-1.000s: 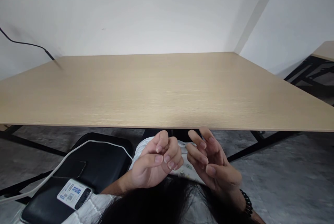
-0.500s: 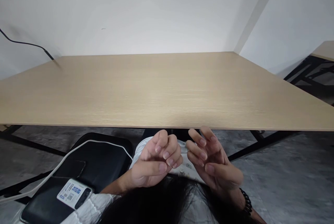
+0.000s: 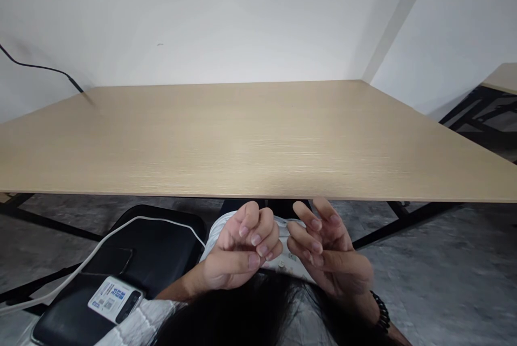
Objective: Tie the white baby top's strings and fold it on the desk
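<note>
My left hand (image 3: 242, 249) hovers over my lap, just short of the table's front edge. Its fingers are curled in and the thumb lies close to the fingertips; nothing shows inside. To its right, a small gap apart, is my right hand (image 3: 331, 252), with a black beaded bracelet (image 3: 381, 311) at the wrist. Its fingers are bent, the upper ones slightly apart, and the thumb meets the lower fingers. I see nothing held there either. Neither hand touches the light wooden table (image 3: 258, 141).
Left of my lap stands a black stool or seat (image 3: 161, 249), bearing a white power bank (image 3: 115, 300) and crossed by a white cable (image 3: 100, 244). White panels (image 3: 250, 23) border the table behind. A black cable (image 3: 44, 68) hangs at the far left.
My right hand's fingers and thumb have drawn together, the thumb moving left onto the lower fingers. My left hand has barely shifted.
</note>
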`<action>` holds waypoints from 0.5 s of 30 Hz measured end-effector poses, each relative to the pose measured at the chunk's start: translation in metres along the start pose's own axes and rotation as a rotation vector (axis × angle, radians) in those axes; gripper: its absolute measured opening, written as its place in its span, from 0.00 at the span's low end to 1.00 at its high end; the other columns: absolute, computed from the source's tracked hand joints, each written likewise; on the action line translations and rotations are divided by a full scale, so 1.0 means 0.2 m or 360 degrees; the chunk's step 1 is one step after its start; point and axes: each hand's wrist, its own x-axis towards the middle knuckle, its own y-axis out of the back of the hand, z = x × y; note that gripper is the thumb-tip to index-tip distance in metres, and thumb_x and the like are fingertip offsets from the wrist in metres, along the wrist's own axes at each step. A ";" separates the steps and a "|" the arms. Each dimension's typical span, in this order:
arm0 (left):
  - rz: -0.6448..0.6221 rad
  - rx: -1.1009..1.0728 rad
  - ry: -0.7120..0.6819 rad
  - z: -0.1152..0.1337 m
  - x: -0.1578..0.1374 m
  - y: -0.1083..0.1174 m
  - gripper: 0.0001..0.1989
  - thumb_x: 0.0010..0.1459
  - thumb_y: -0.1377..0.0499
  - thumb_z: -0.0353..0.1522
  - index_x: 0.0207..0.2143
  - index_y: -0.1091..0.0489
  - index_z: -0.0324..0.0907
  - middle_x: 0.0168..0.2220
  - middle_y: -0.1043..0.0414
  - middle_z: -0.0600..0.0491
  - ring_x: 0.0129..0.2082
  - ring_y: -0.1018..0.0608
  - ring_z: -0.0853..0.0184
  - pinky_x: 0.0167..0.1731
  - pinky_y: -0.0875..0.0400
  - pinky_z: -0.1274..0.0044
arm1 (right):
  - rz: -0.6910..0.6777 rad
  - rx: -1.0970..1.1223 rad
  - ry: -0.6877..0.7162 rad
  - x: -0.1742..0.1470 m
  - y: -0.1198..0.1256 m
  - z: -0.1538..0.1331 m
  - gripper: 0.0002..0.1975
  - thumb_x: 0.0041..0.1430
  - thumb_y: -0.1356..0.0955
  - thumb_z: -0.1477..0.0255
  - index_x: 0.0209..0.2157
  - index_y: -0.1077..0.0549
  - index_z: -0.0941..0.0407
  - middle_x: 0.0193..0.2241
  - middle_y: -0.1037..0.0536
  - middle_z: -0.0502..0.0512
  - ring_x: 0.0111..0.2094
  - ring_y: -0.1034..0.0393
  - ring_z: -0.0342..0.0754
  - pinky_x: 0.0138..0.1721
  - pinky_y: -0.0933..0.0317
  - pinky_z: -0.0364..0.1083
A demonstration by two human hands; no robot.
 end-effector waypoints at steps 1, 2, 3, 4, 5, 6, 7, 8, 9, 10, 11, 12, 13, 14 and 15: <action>0.0009 0.0005 0.0002 0.00 0.00 0.00 0.26 0.48 0.34 0.23 0.27 0.54 0.42 0.25 0.53 0.60 0.23 0.46 0.75 0.26 0.46 0.80 | -0.0021 0.0022 -0.0017 0.00 0.00 0.00 0.22 0.42 0.27 0.88 0.31 0.37 0.51 0.29 0.44 0.44 0.23 0.51 0.38 0.27 0.44 0.38; 0.0010 0.0003 0.0004 0.00 0.00 0.00 0.26 0.48 0.34 0.23 0.27 0.54 0.42 0.25 0.53 0.60 0.23 0.46 0.75 0.26 0.45 0.80 | -0.0042 0.0044 -0.0033 0.00 0.00 0.00 0.22 0.43 0.27 0.89 0.31 0.36 0.51 0.29 0.43 0.44 0.23 0.52 0.37 0.27 0.44 0.38; 0.0003 -0.0005 0.0005 0.00 0.00 0.00 0.26 0.48 0.34 0.23 0.27 0.54 0.42 0.25 0.53 0.60 0.23 0.46 0.75 0.26 0.45 0.80 | -0.0061 0.0065 -0.0044 0.00 0.00 0.00 0.22 0.43 0.28 0.89 0.32 0.36 0.51 0.29 0.43 0.44 0.23 0.52 0.37 0.28 0.43 0.38; -0.0004 -0.0014 0.0005 0.00 0.00 0.00 0.25 0.48 0.34 0.23 0.27 0.54 0.42 0.26 0.53 0.60 0.24 0.46 0.75 0.26 0.45 0.80 | -0.0077 0.0079 -0.0054 0.00 0.00 0.00 0.22 0.44 0.28 0.89 0.32 0.35 0.50 0.30 0.43 0.44 0.23 0.52 0.37 0.28 0.43 0.38; -0.0008 -0.0022 0.0006 0.00 0.00 0.00 0.25 0.48 0.35 0.23 0.27 0.54 0.42 0.26 0.53 0.60 0.24 0.46 0.75 0.26 0.45 0.80 | -0.0086 0.0087 -0.0060 0.00 0.00 0.00 0.22 0.44 0.28 0.89 0.33 0.35 0.50 0.30 0.42 0.44 0.23 0.52 0.37 0.28 0.43 0.37; -0.0012 -0.0029 0.0007 0.00 0.00 0.00 0.25 0.48 0.35 0.22 0.27 0.54 0.42 0.26 0.53 0.60 0.24 0.46 0.75 0.26 0.45 0.80 | -0.0090 0.0086 -0.0065 -0.01 0.00 0.00 0.22 0.44 0.28 0.89 0.33 0.35 0.50 0.30 0.42 0.44 0.23 0.52 0.37 0.29 0.42 0.37; -0.0016 -0.0033 0.0008 0.00 0.00 0.00 0.25 0.48 0.35 0.22 0.27 0.54 0.42 0.26 0.53 0.60 0.24 0.45 0.75 0.26 0.45 0.80 | -0.0086 0.0077 -0.0067 -0.01 0.00 0.00 0.23 0.44 0.28 0.89 0.33 0.34 0.49 0.30 0.41 0.44 0.23 0.52 0.36 0.28 0.42 0.37; -0.0020 -0.0035 0.0010 0.00 0.00 0.00 0.25 0.48 0.35 0.22 0.27 0.54 0.42 0.26 0.53 0.60 0.24 0.45 0.75 0.26 0.45 0.80 | -0.0076 0.0063 -0.0068 -0.01 0.00 0.00 0.23 0.44 0.27 0.89 0.34 0.34 0.49 0.31 0.41 0.44 0.23 0.52 0.36 0.28 0.42 0.37; -0.0022 -0.0036 0.0013 0.00 0.00 0.00 0.25 0.48 0.35 0.22 0.27 0.54 0.42 0.26 0.53 0.60 0.24 0.45 0.75 0.26 0.45 0.80 | -0.0064 0.0048 -0.0067 -0.01 0.00 0.00 0.24 0.44 0.27 0.88 0.34 0.34 0.48 0.31 0.41 0.44 0.23 0.51 0.37 0.28 0.42 0.37; -0.0023 -0.0036 0.0017 0.00 0.00 0.00 0.25 0.48 0.35 0.22 0.27 0.54 0.42 0.26 0.53 0.60 0.24 0.45 0.75 0.26 0.45 0.80 | -0.0050 0.0034 -0.0064 -0.01 0.00 0.00 0.24 0.43 0.26 0.88 0.35 0.34 0.48 0.31 0.40 0.44 0.24 0.51 0.37 0.28 0.42 0.37; -0.0021 -0.0036 0.0018 0.00 0.00 0.00 0.25 0.48 0.35 0.22 0.27 0.54 0.42 0.26 0.53 0.60 0.24 0.46 0.75 0.26 0.45 0.80 | -0.0042 0.0023 -0.0059 -0.01 0.00 0.00 0.25 0.43 0.26 0.88 0.35 0.34 0.47 0.31 0.40 0.44 0.24 0.51 0.37 0.28 0.42 0.36; -0.0017 -0.0035 0.0020 0.00 0.00 0.00 0.25 0.48 0.35 0.22 0.27 0.54 0.42 0.26 0.53 0.60 0.24 0.46 0.75 0.26 0.45 0.80 | -0.0042 0.0014 -0.0055 -0.01 0.00 0.00 0.25 0.43 0.26 0.88 0.36 0.34 0.47 0.31 0.40 0.44 0.24 0.51 0.37 0.28 0.42 0.36; -0.0014 -0.0037 0.0020 0.00 0.00 0.00 0.25 0.48 0.35 0.22 0.26 0.54 0.42 0.26 0.53 0.60 0.24 0.46 0.75 0.26 0.45 0.80 | -0.0047 0.0008 -0.0050 -0.01 0.00 0.00 0.25 0.44 0.26 0.88 0.36 0.34 0.46 0.32 0.40 0.44 0.24 0.51 0.37 0.28 0.42 0.36; -0.0014 -0.0040 0.0019 0.00 0.00 0.00 0.25 0.48 0.35 0.22 0.26 0.54 0.42 0.26 0.53 0.60 0.24 0.46 0.75 0.26 0.45 0.80 | -0.0055 -0.0003 -0.0049 -0.01 0.00 0.01 0.25 0.44 0.26 0.88 0.37 0.33 0.46 0.32 0.40 0.44 0.24 0.51 0.37 0.28 0.43 0.35; -0.0016 -0.0043 0.0019 0.00 0.00 0.00 0.25 0.48 0.35 0.22 0.26 0.54 0.42 0.26 0.53 0.60 0.24 0.46 0.75 0.26 0.45 0.80 | -0.0062 -0.0018 -0.0047 -0.01 0.01 0.01 0.25 0.45 0.27 0.88 0.37 0.33 0.46 0.32 0.40 0.44 0.24 0.51 0.37 0.27 0.43 0.35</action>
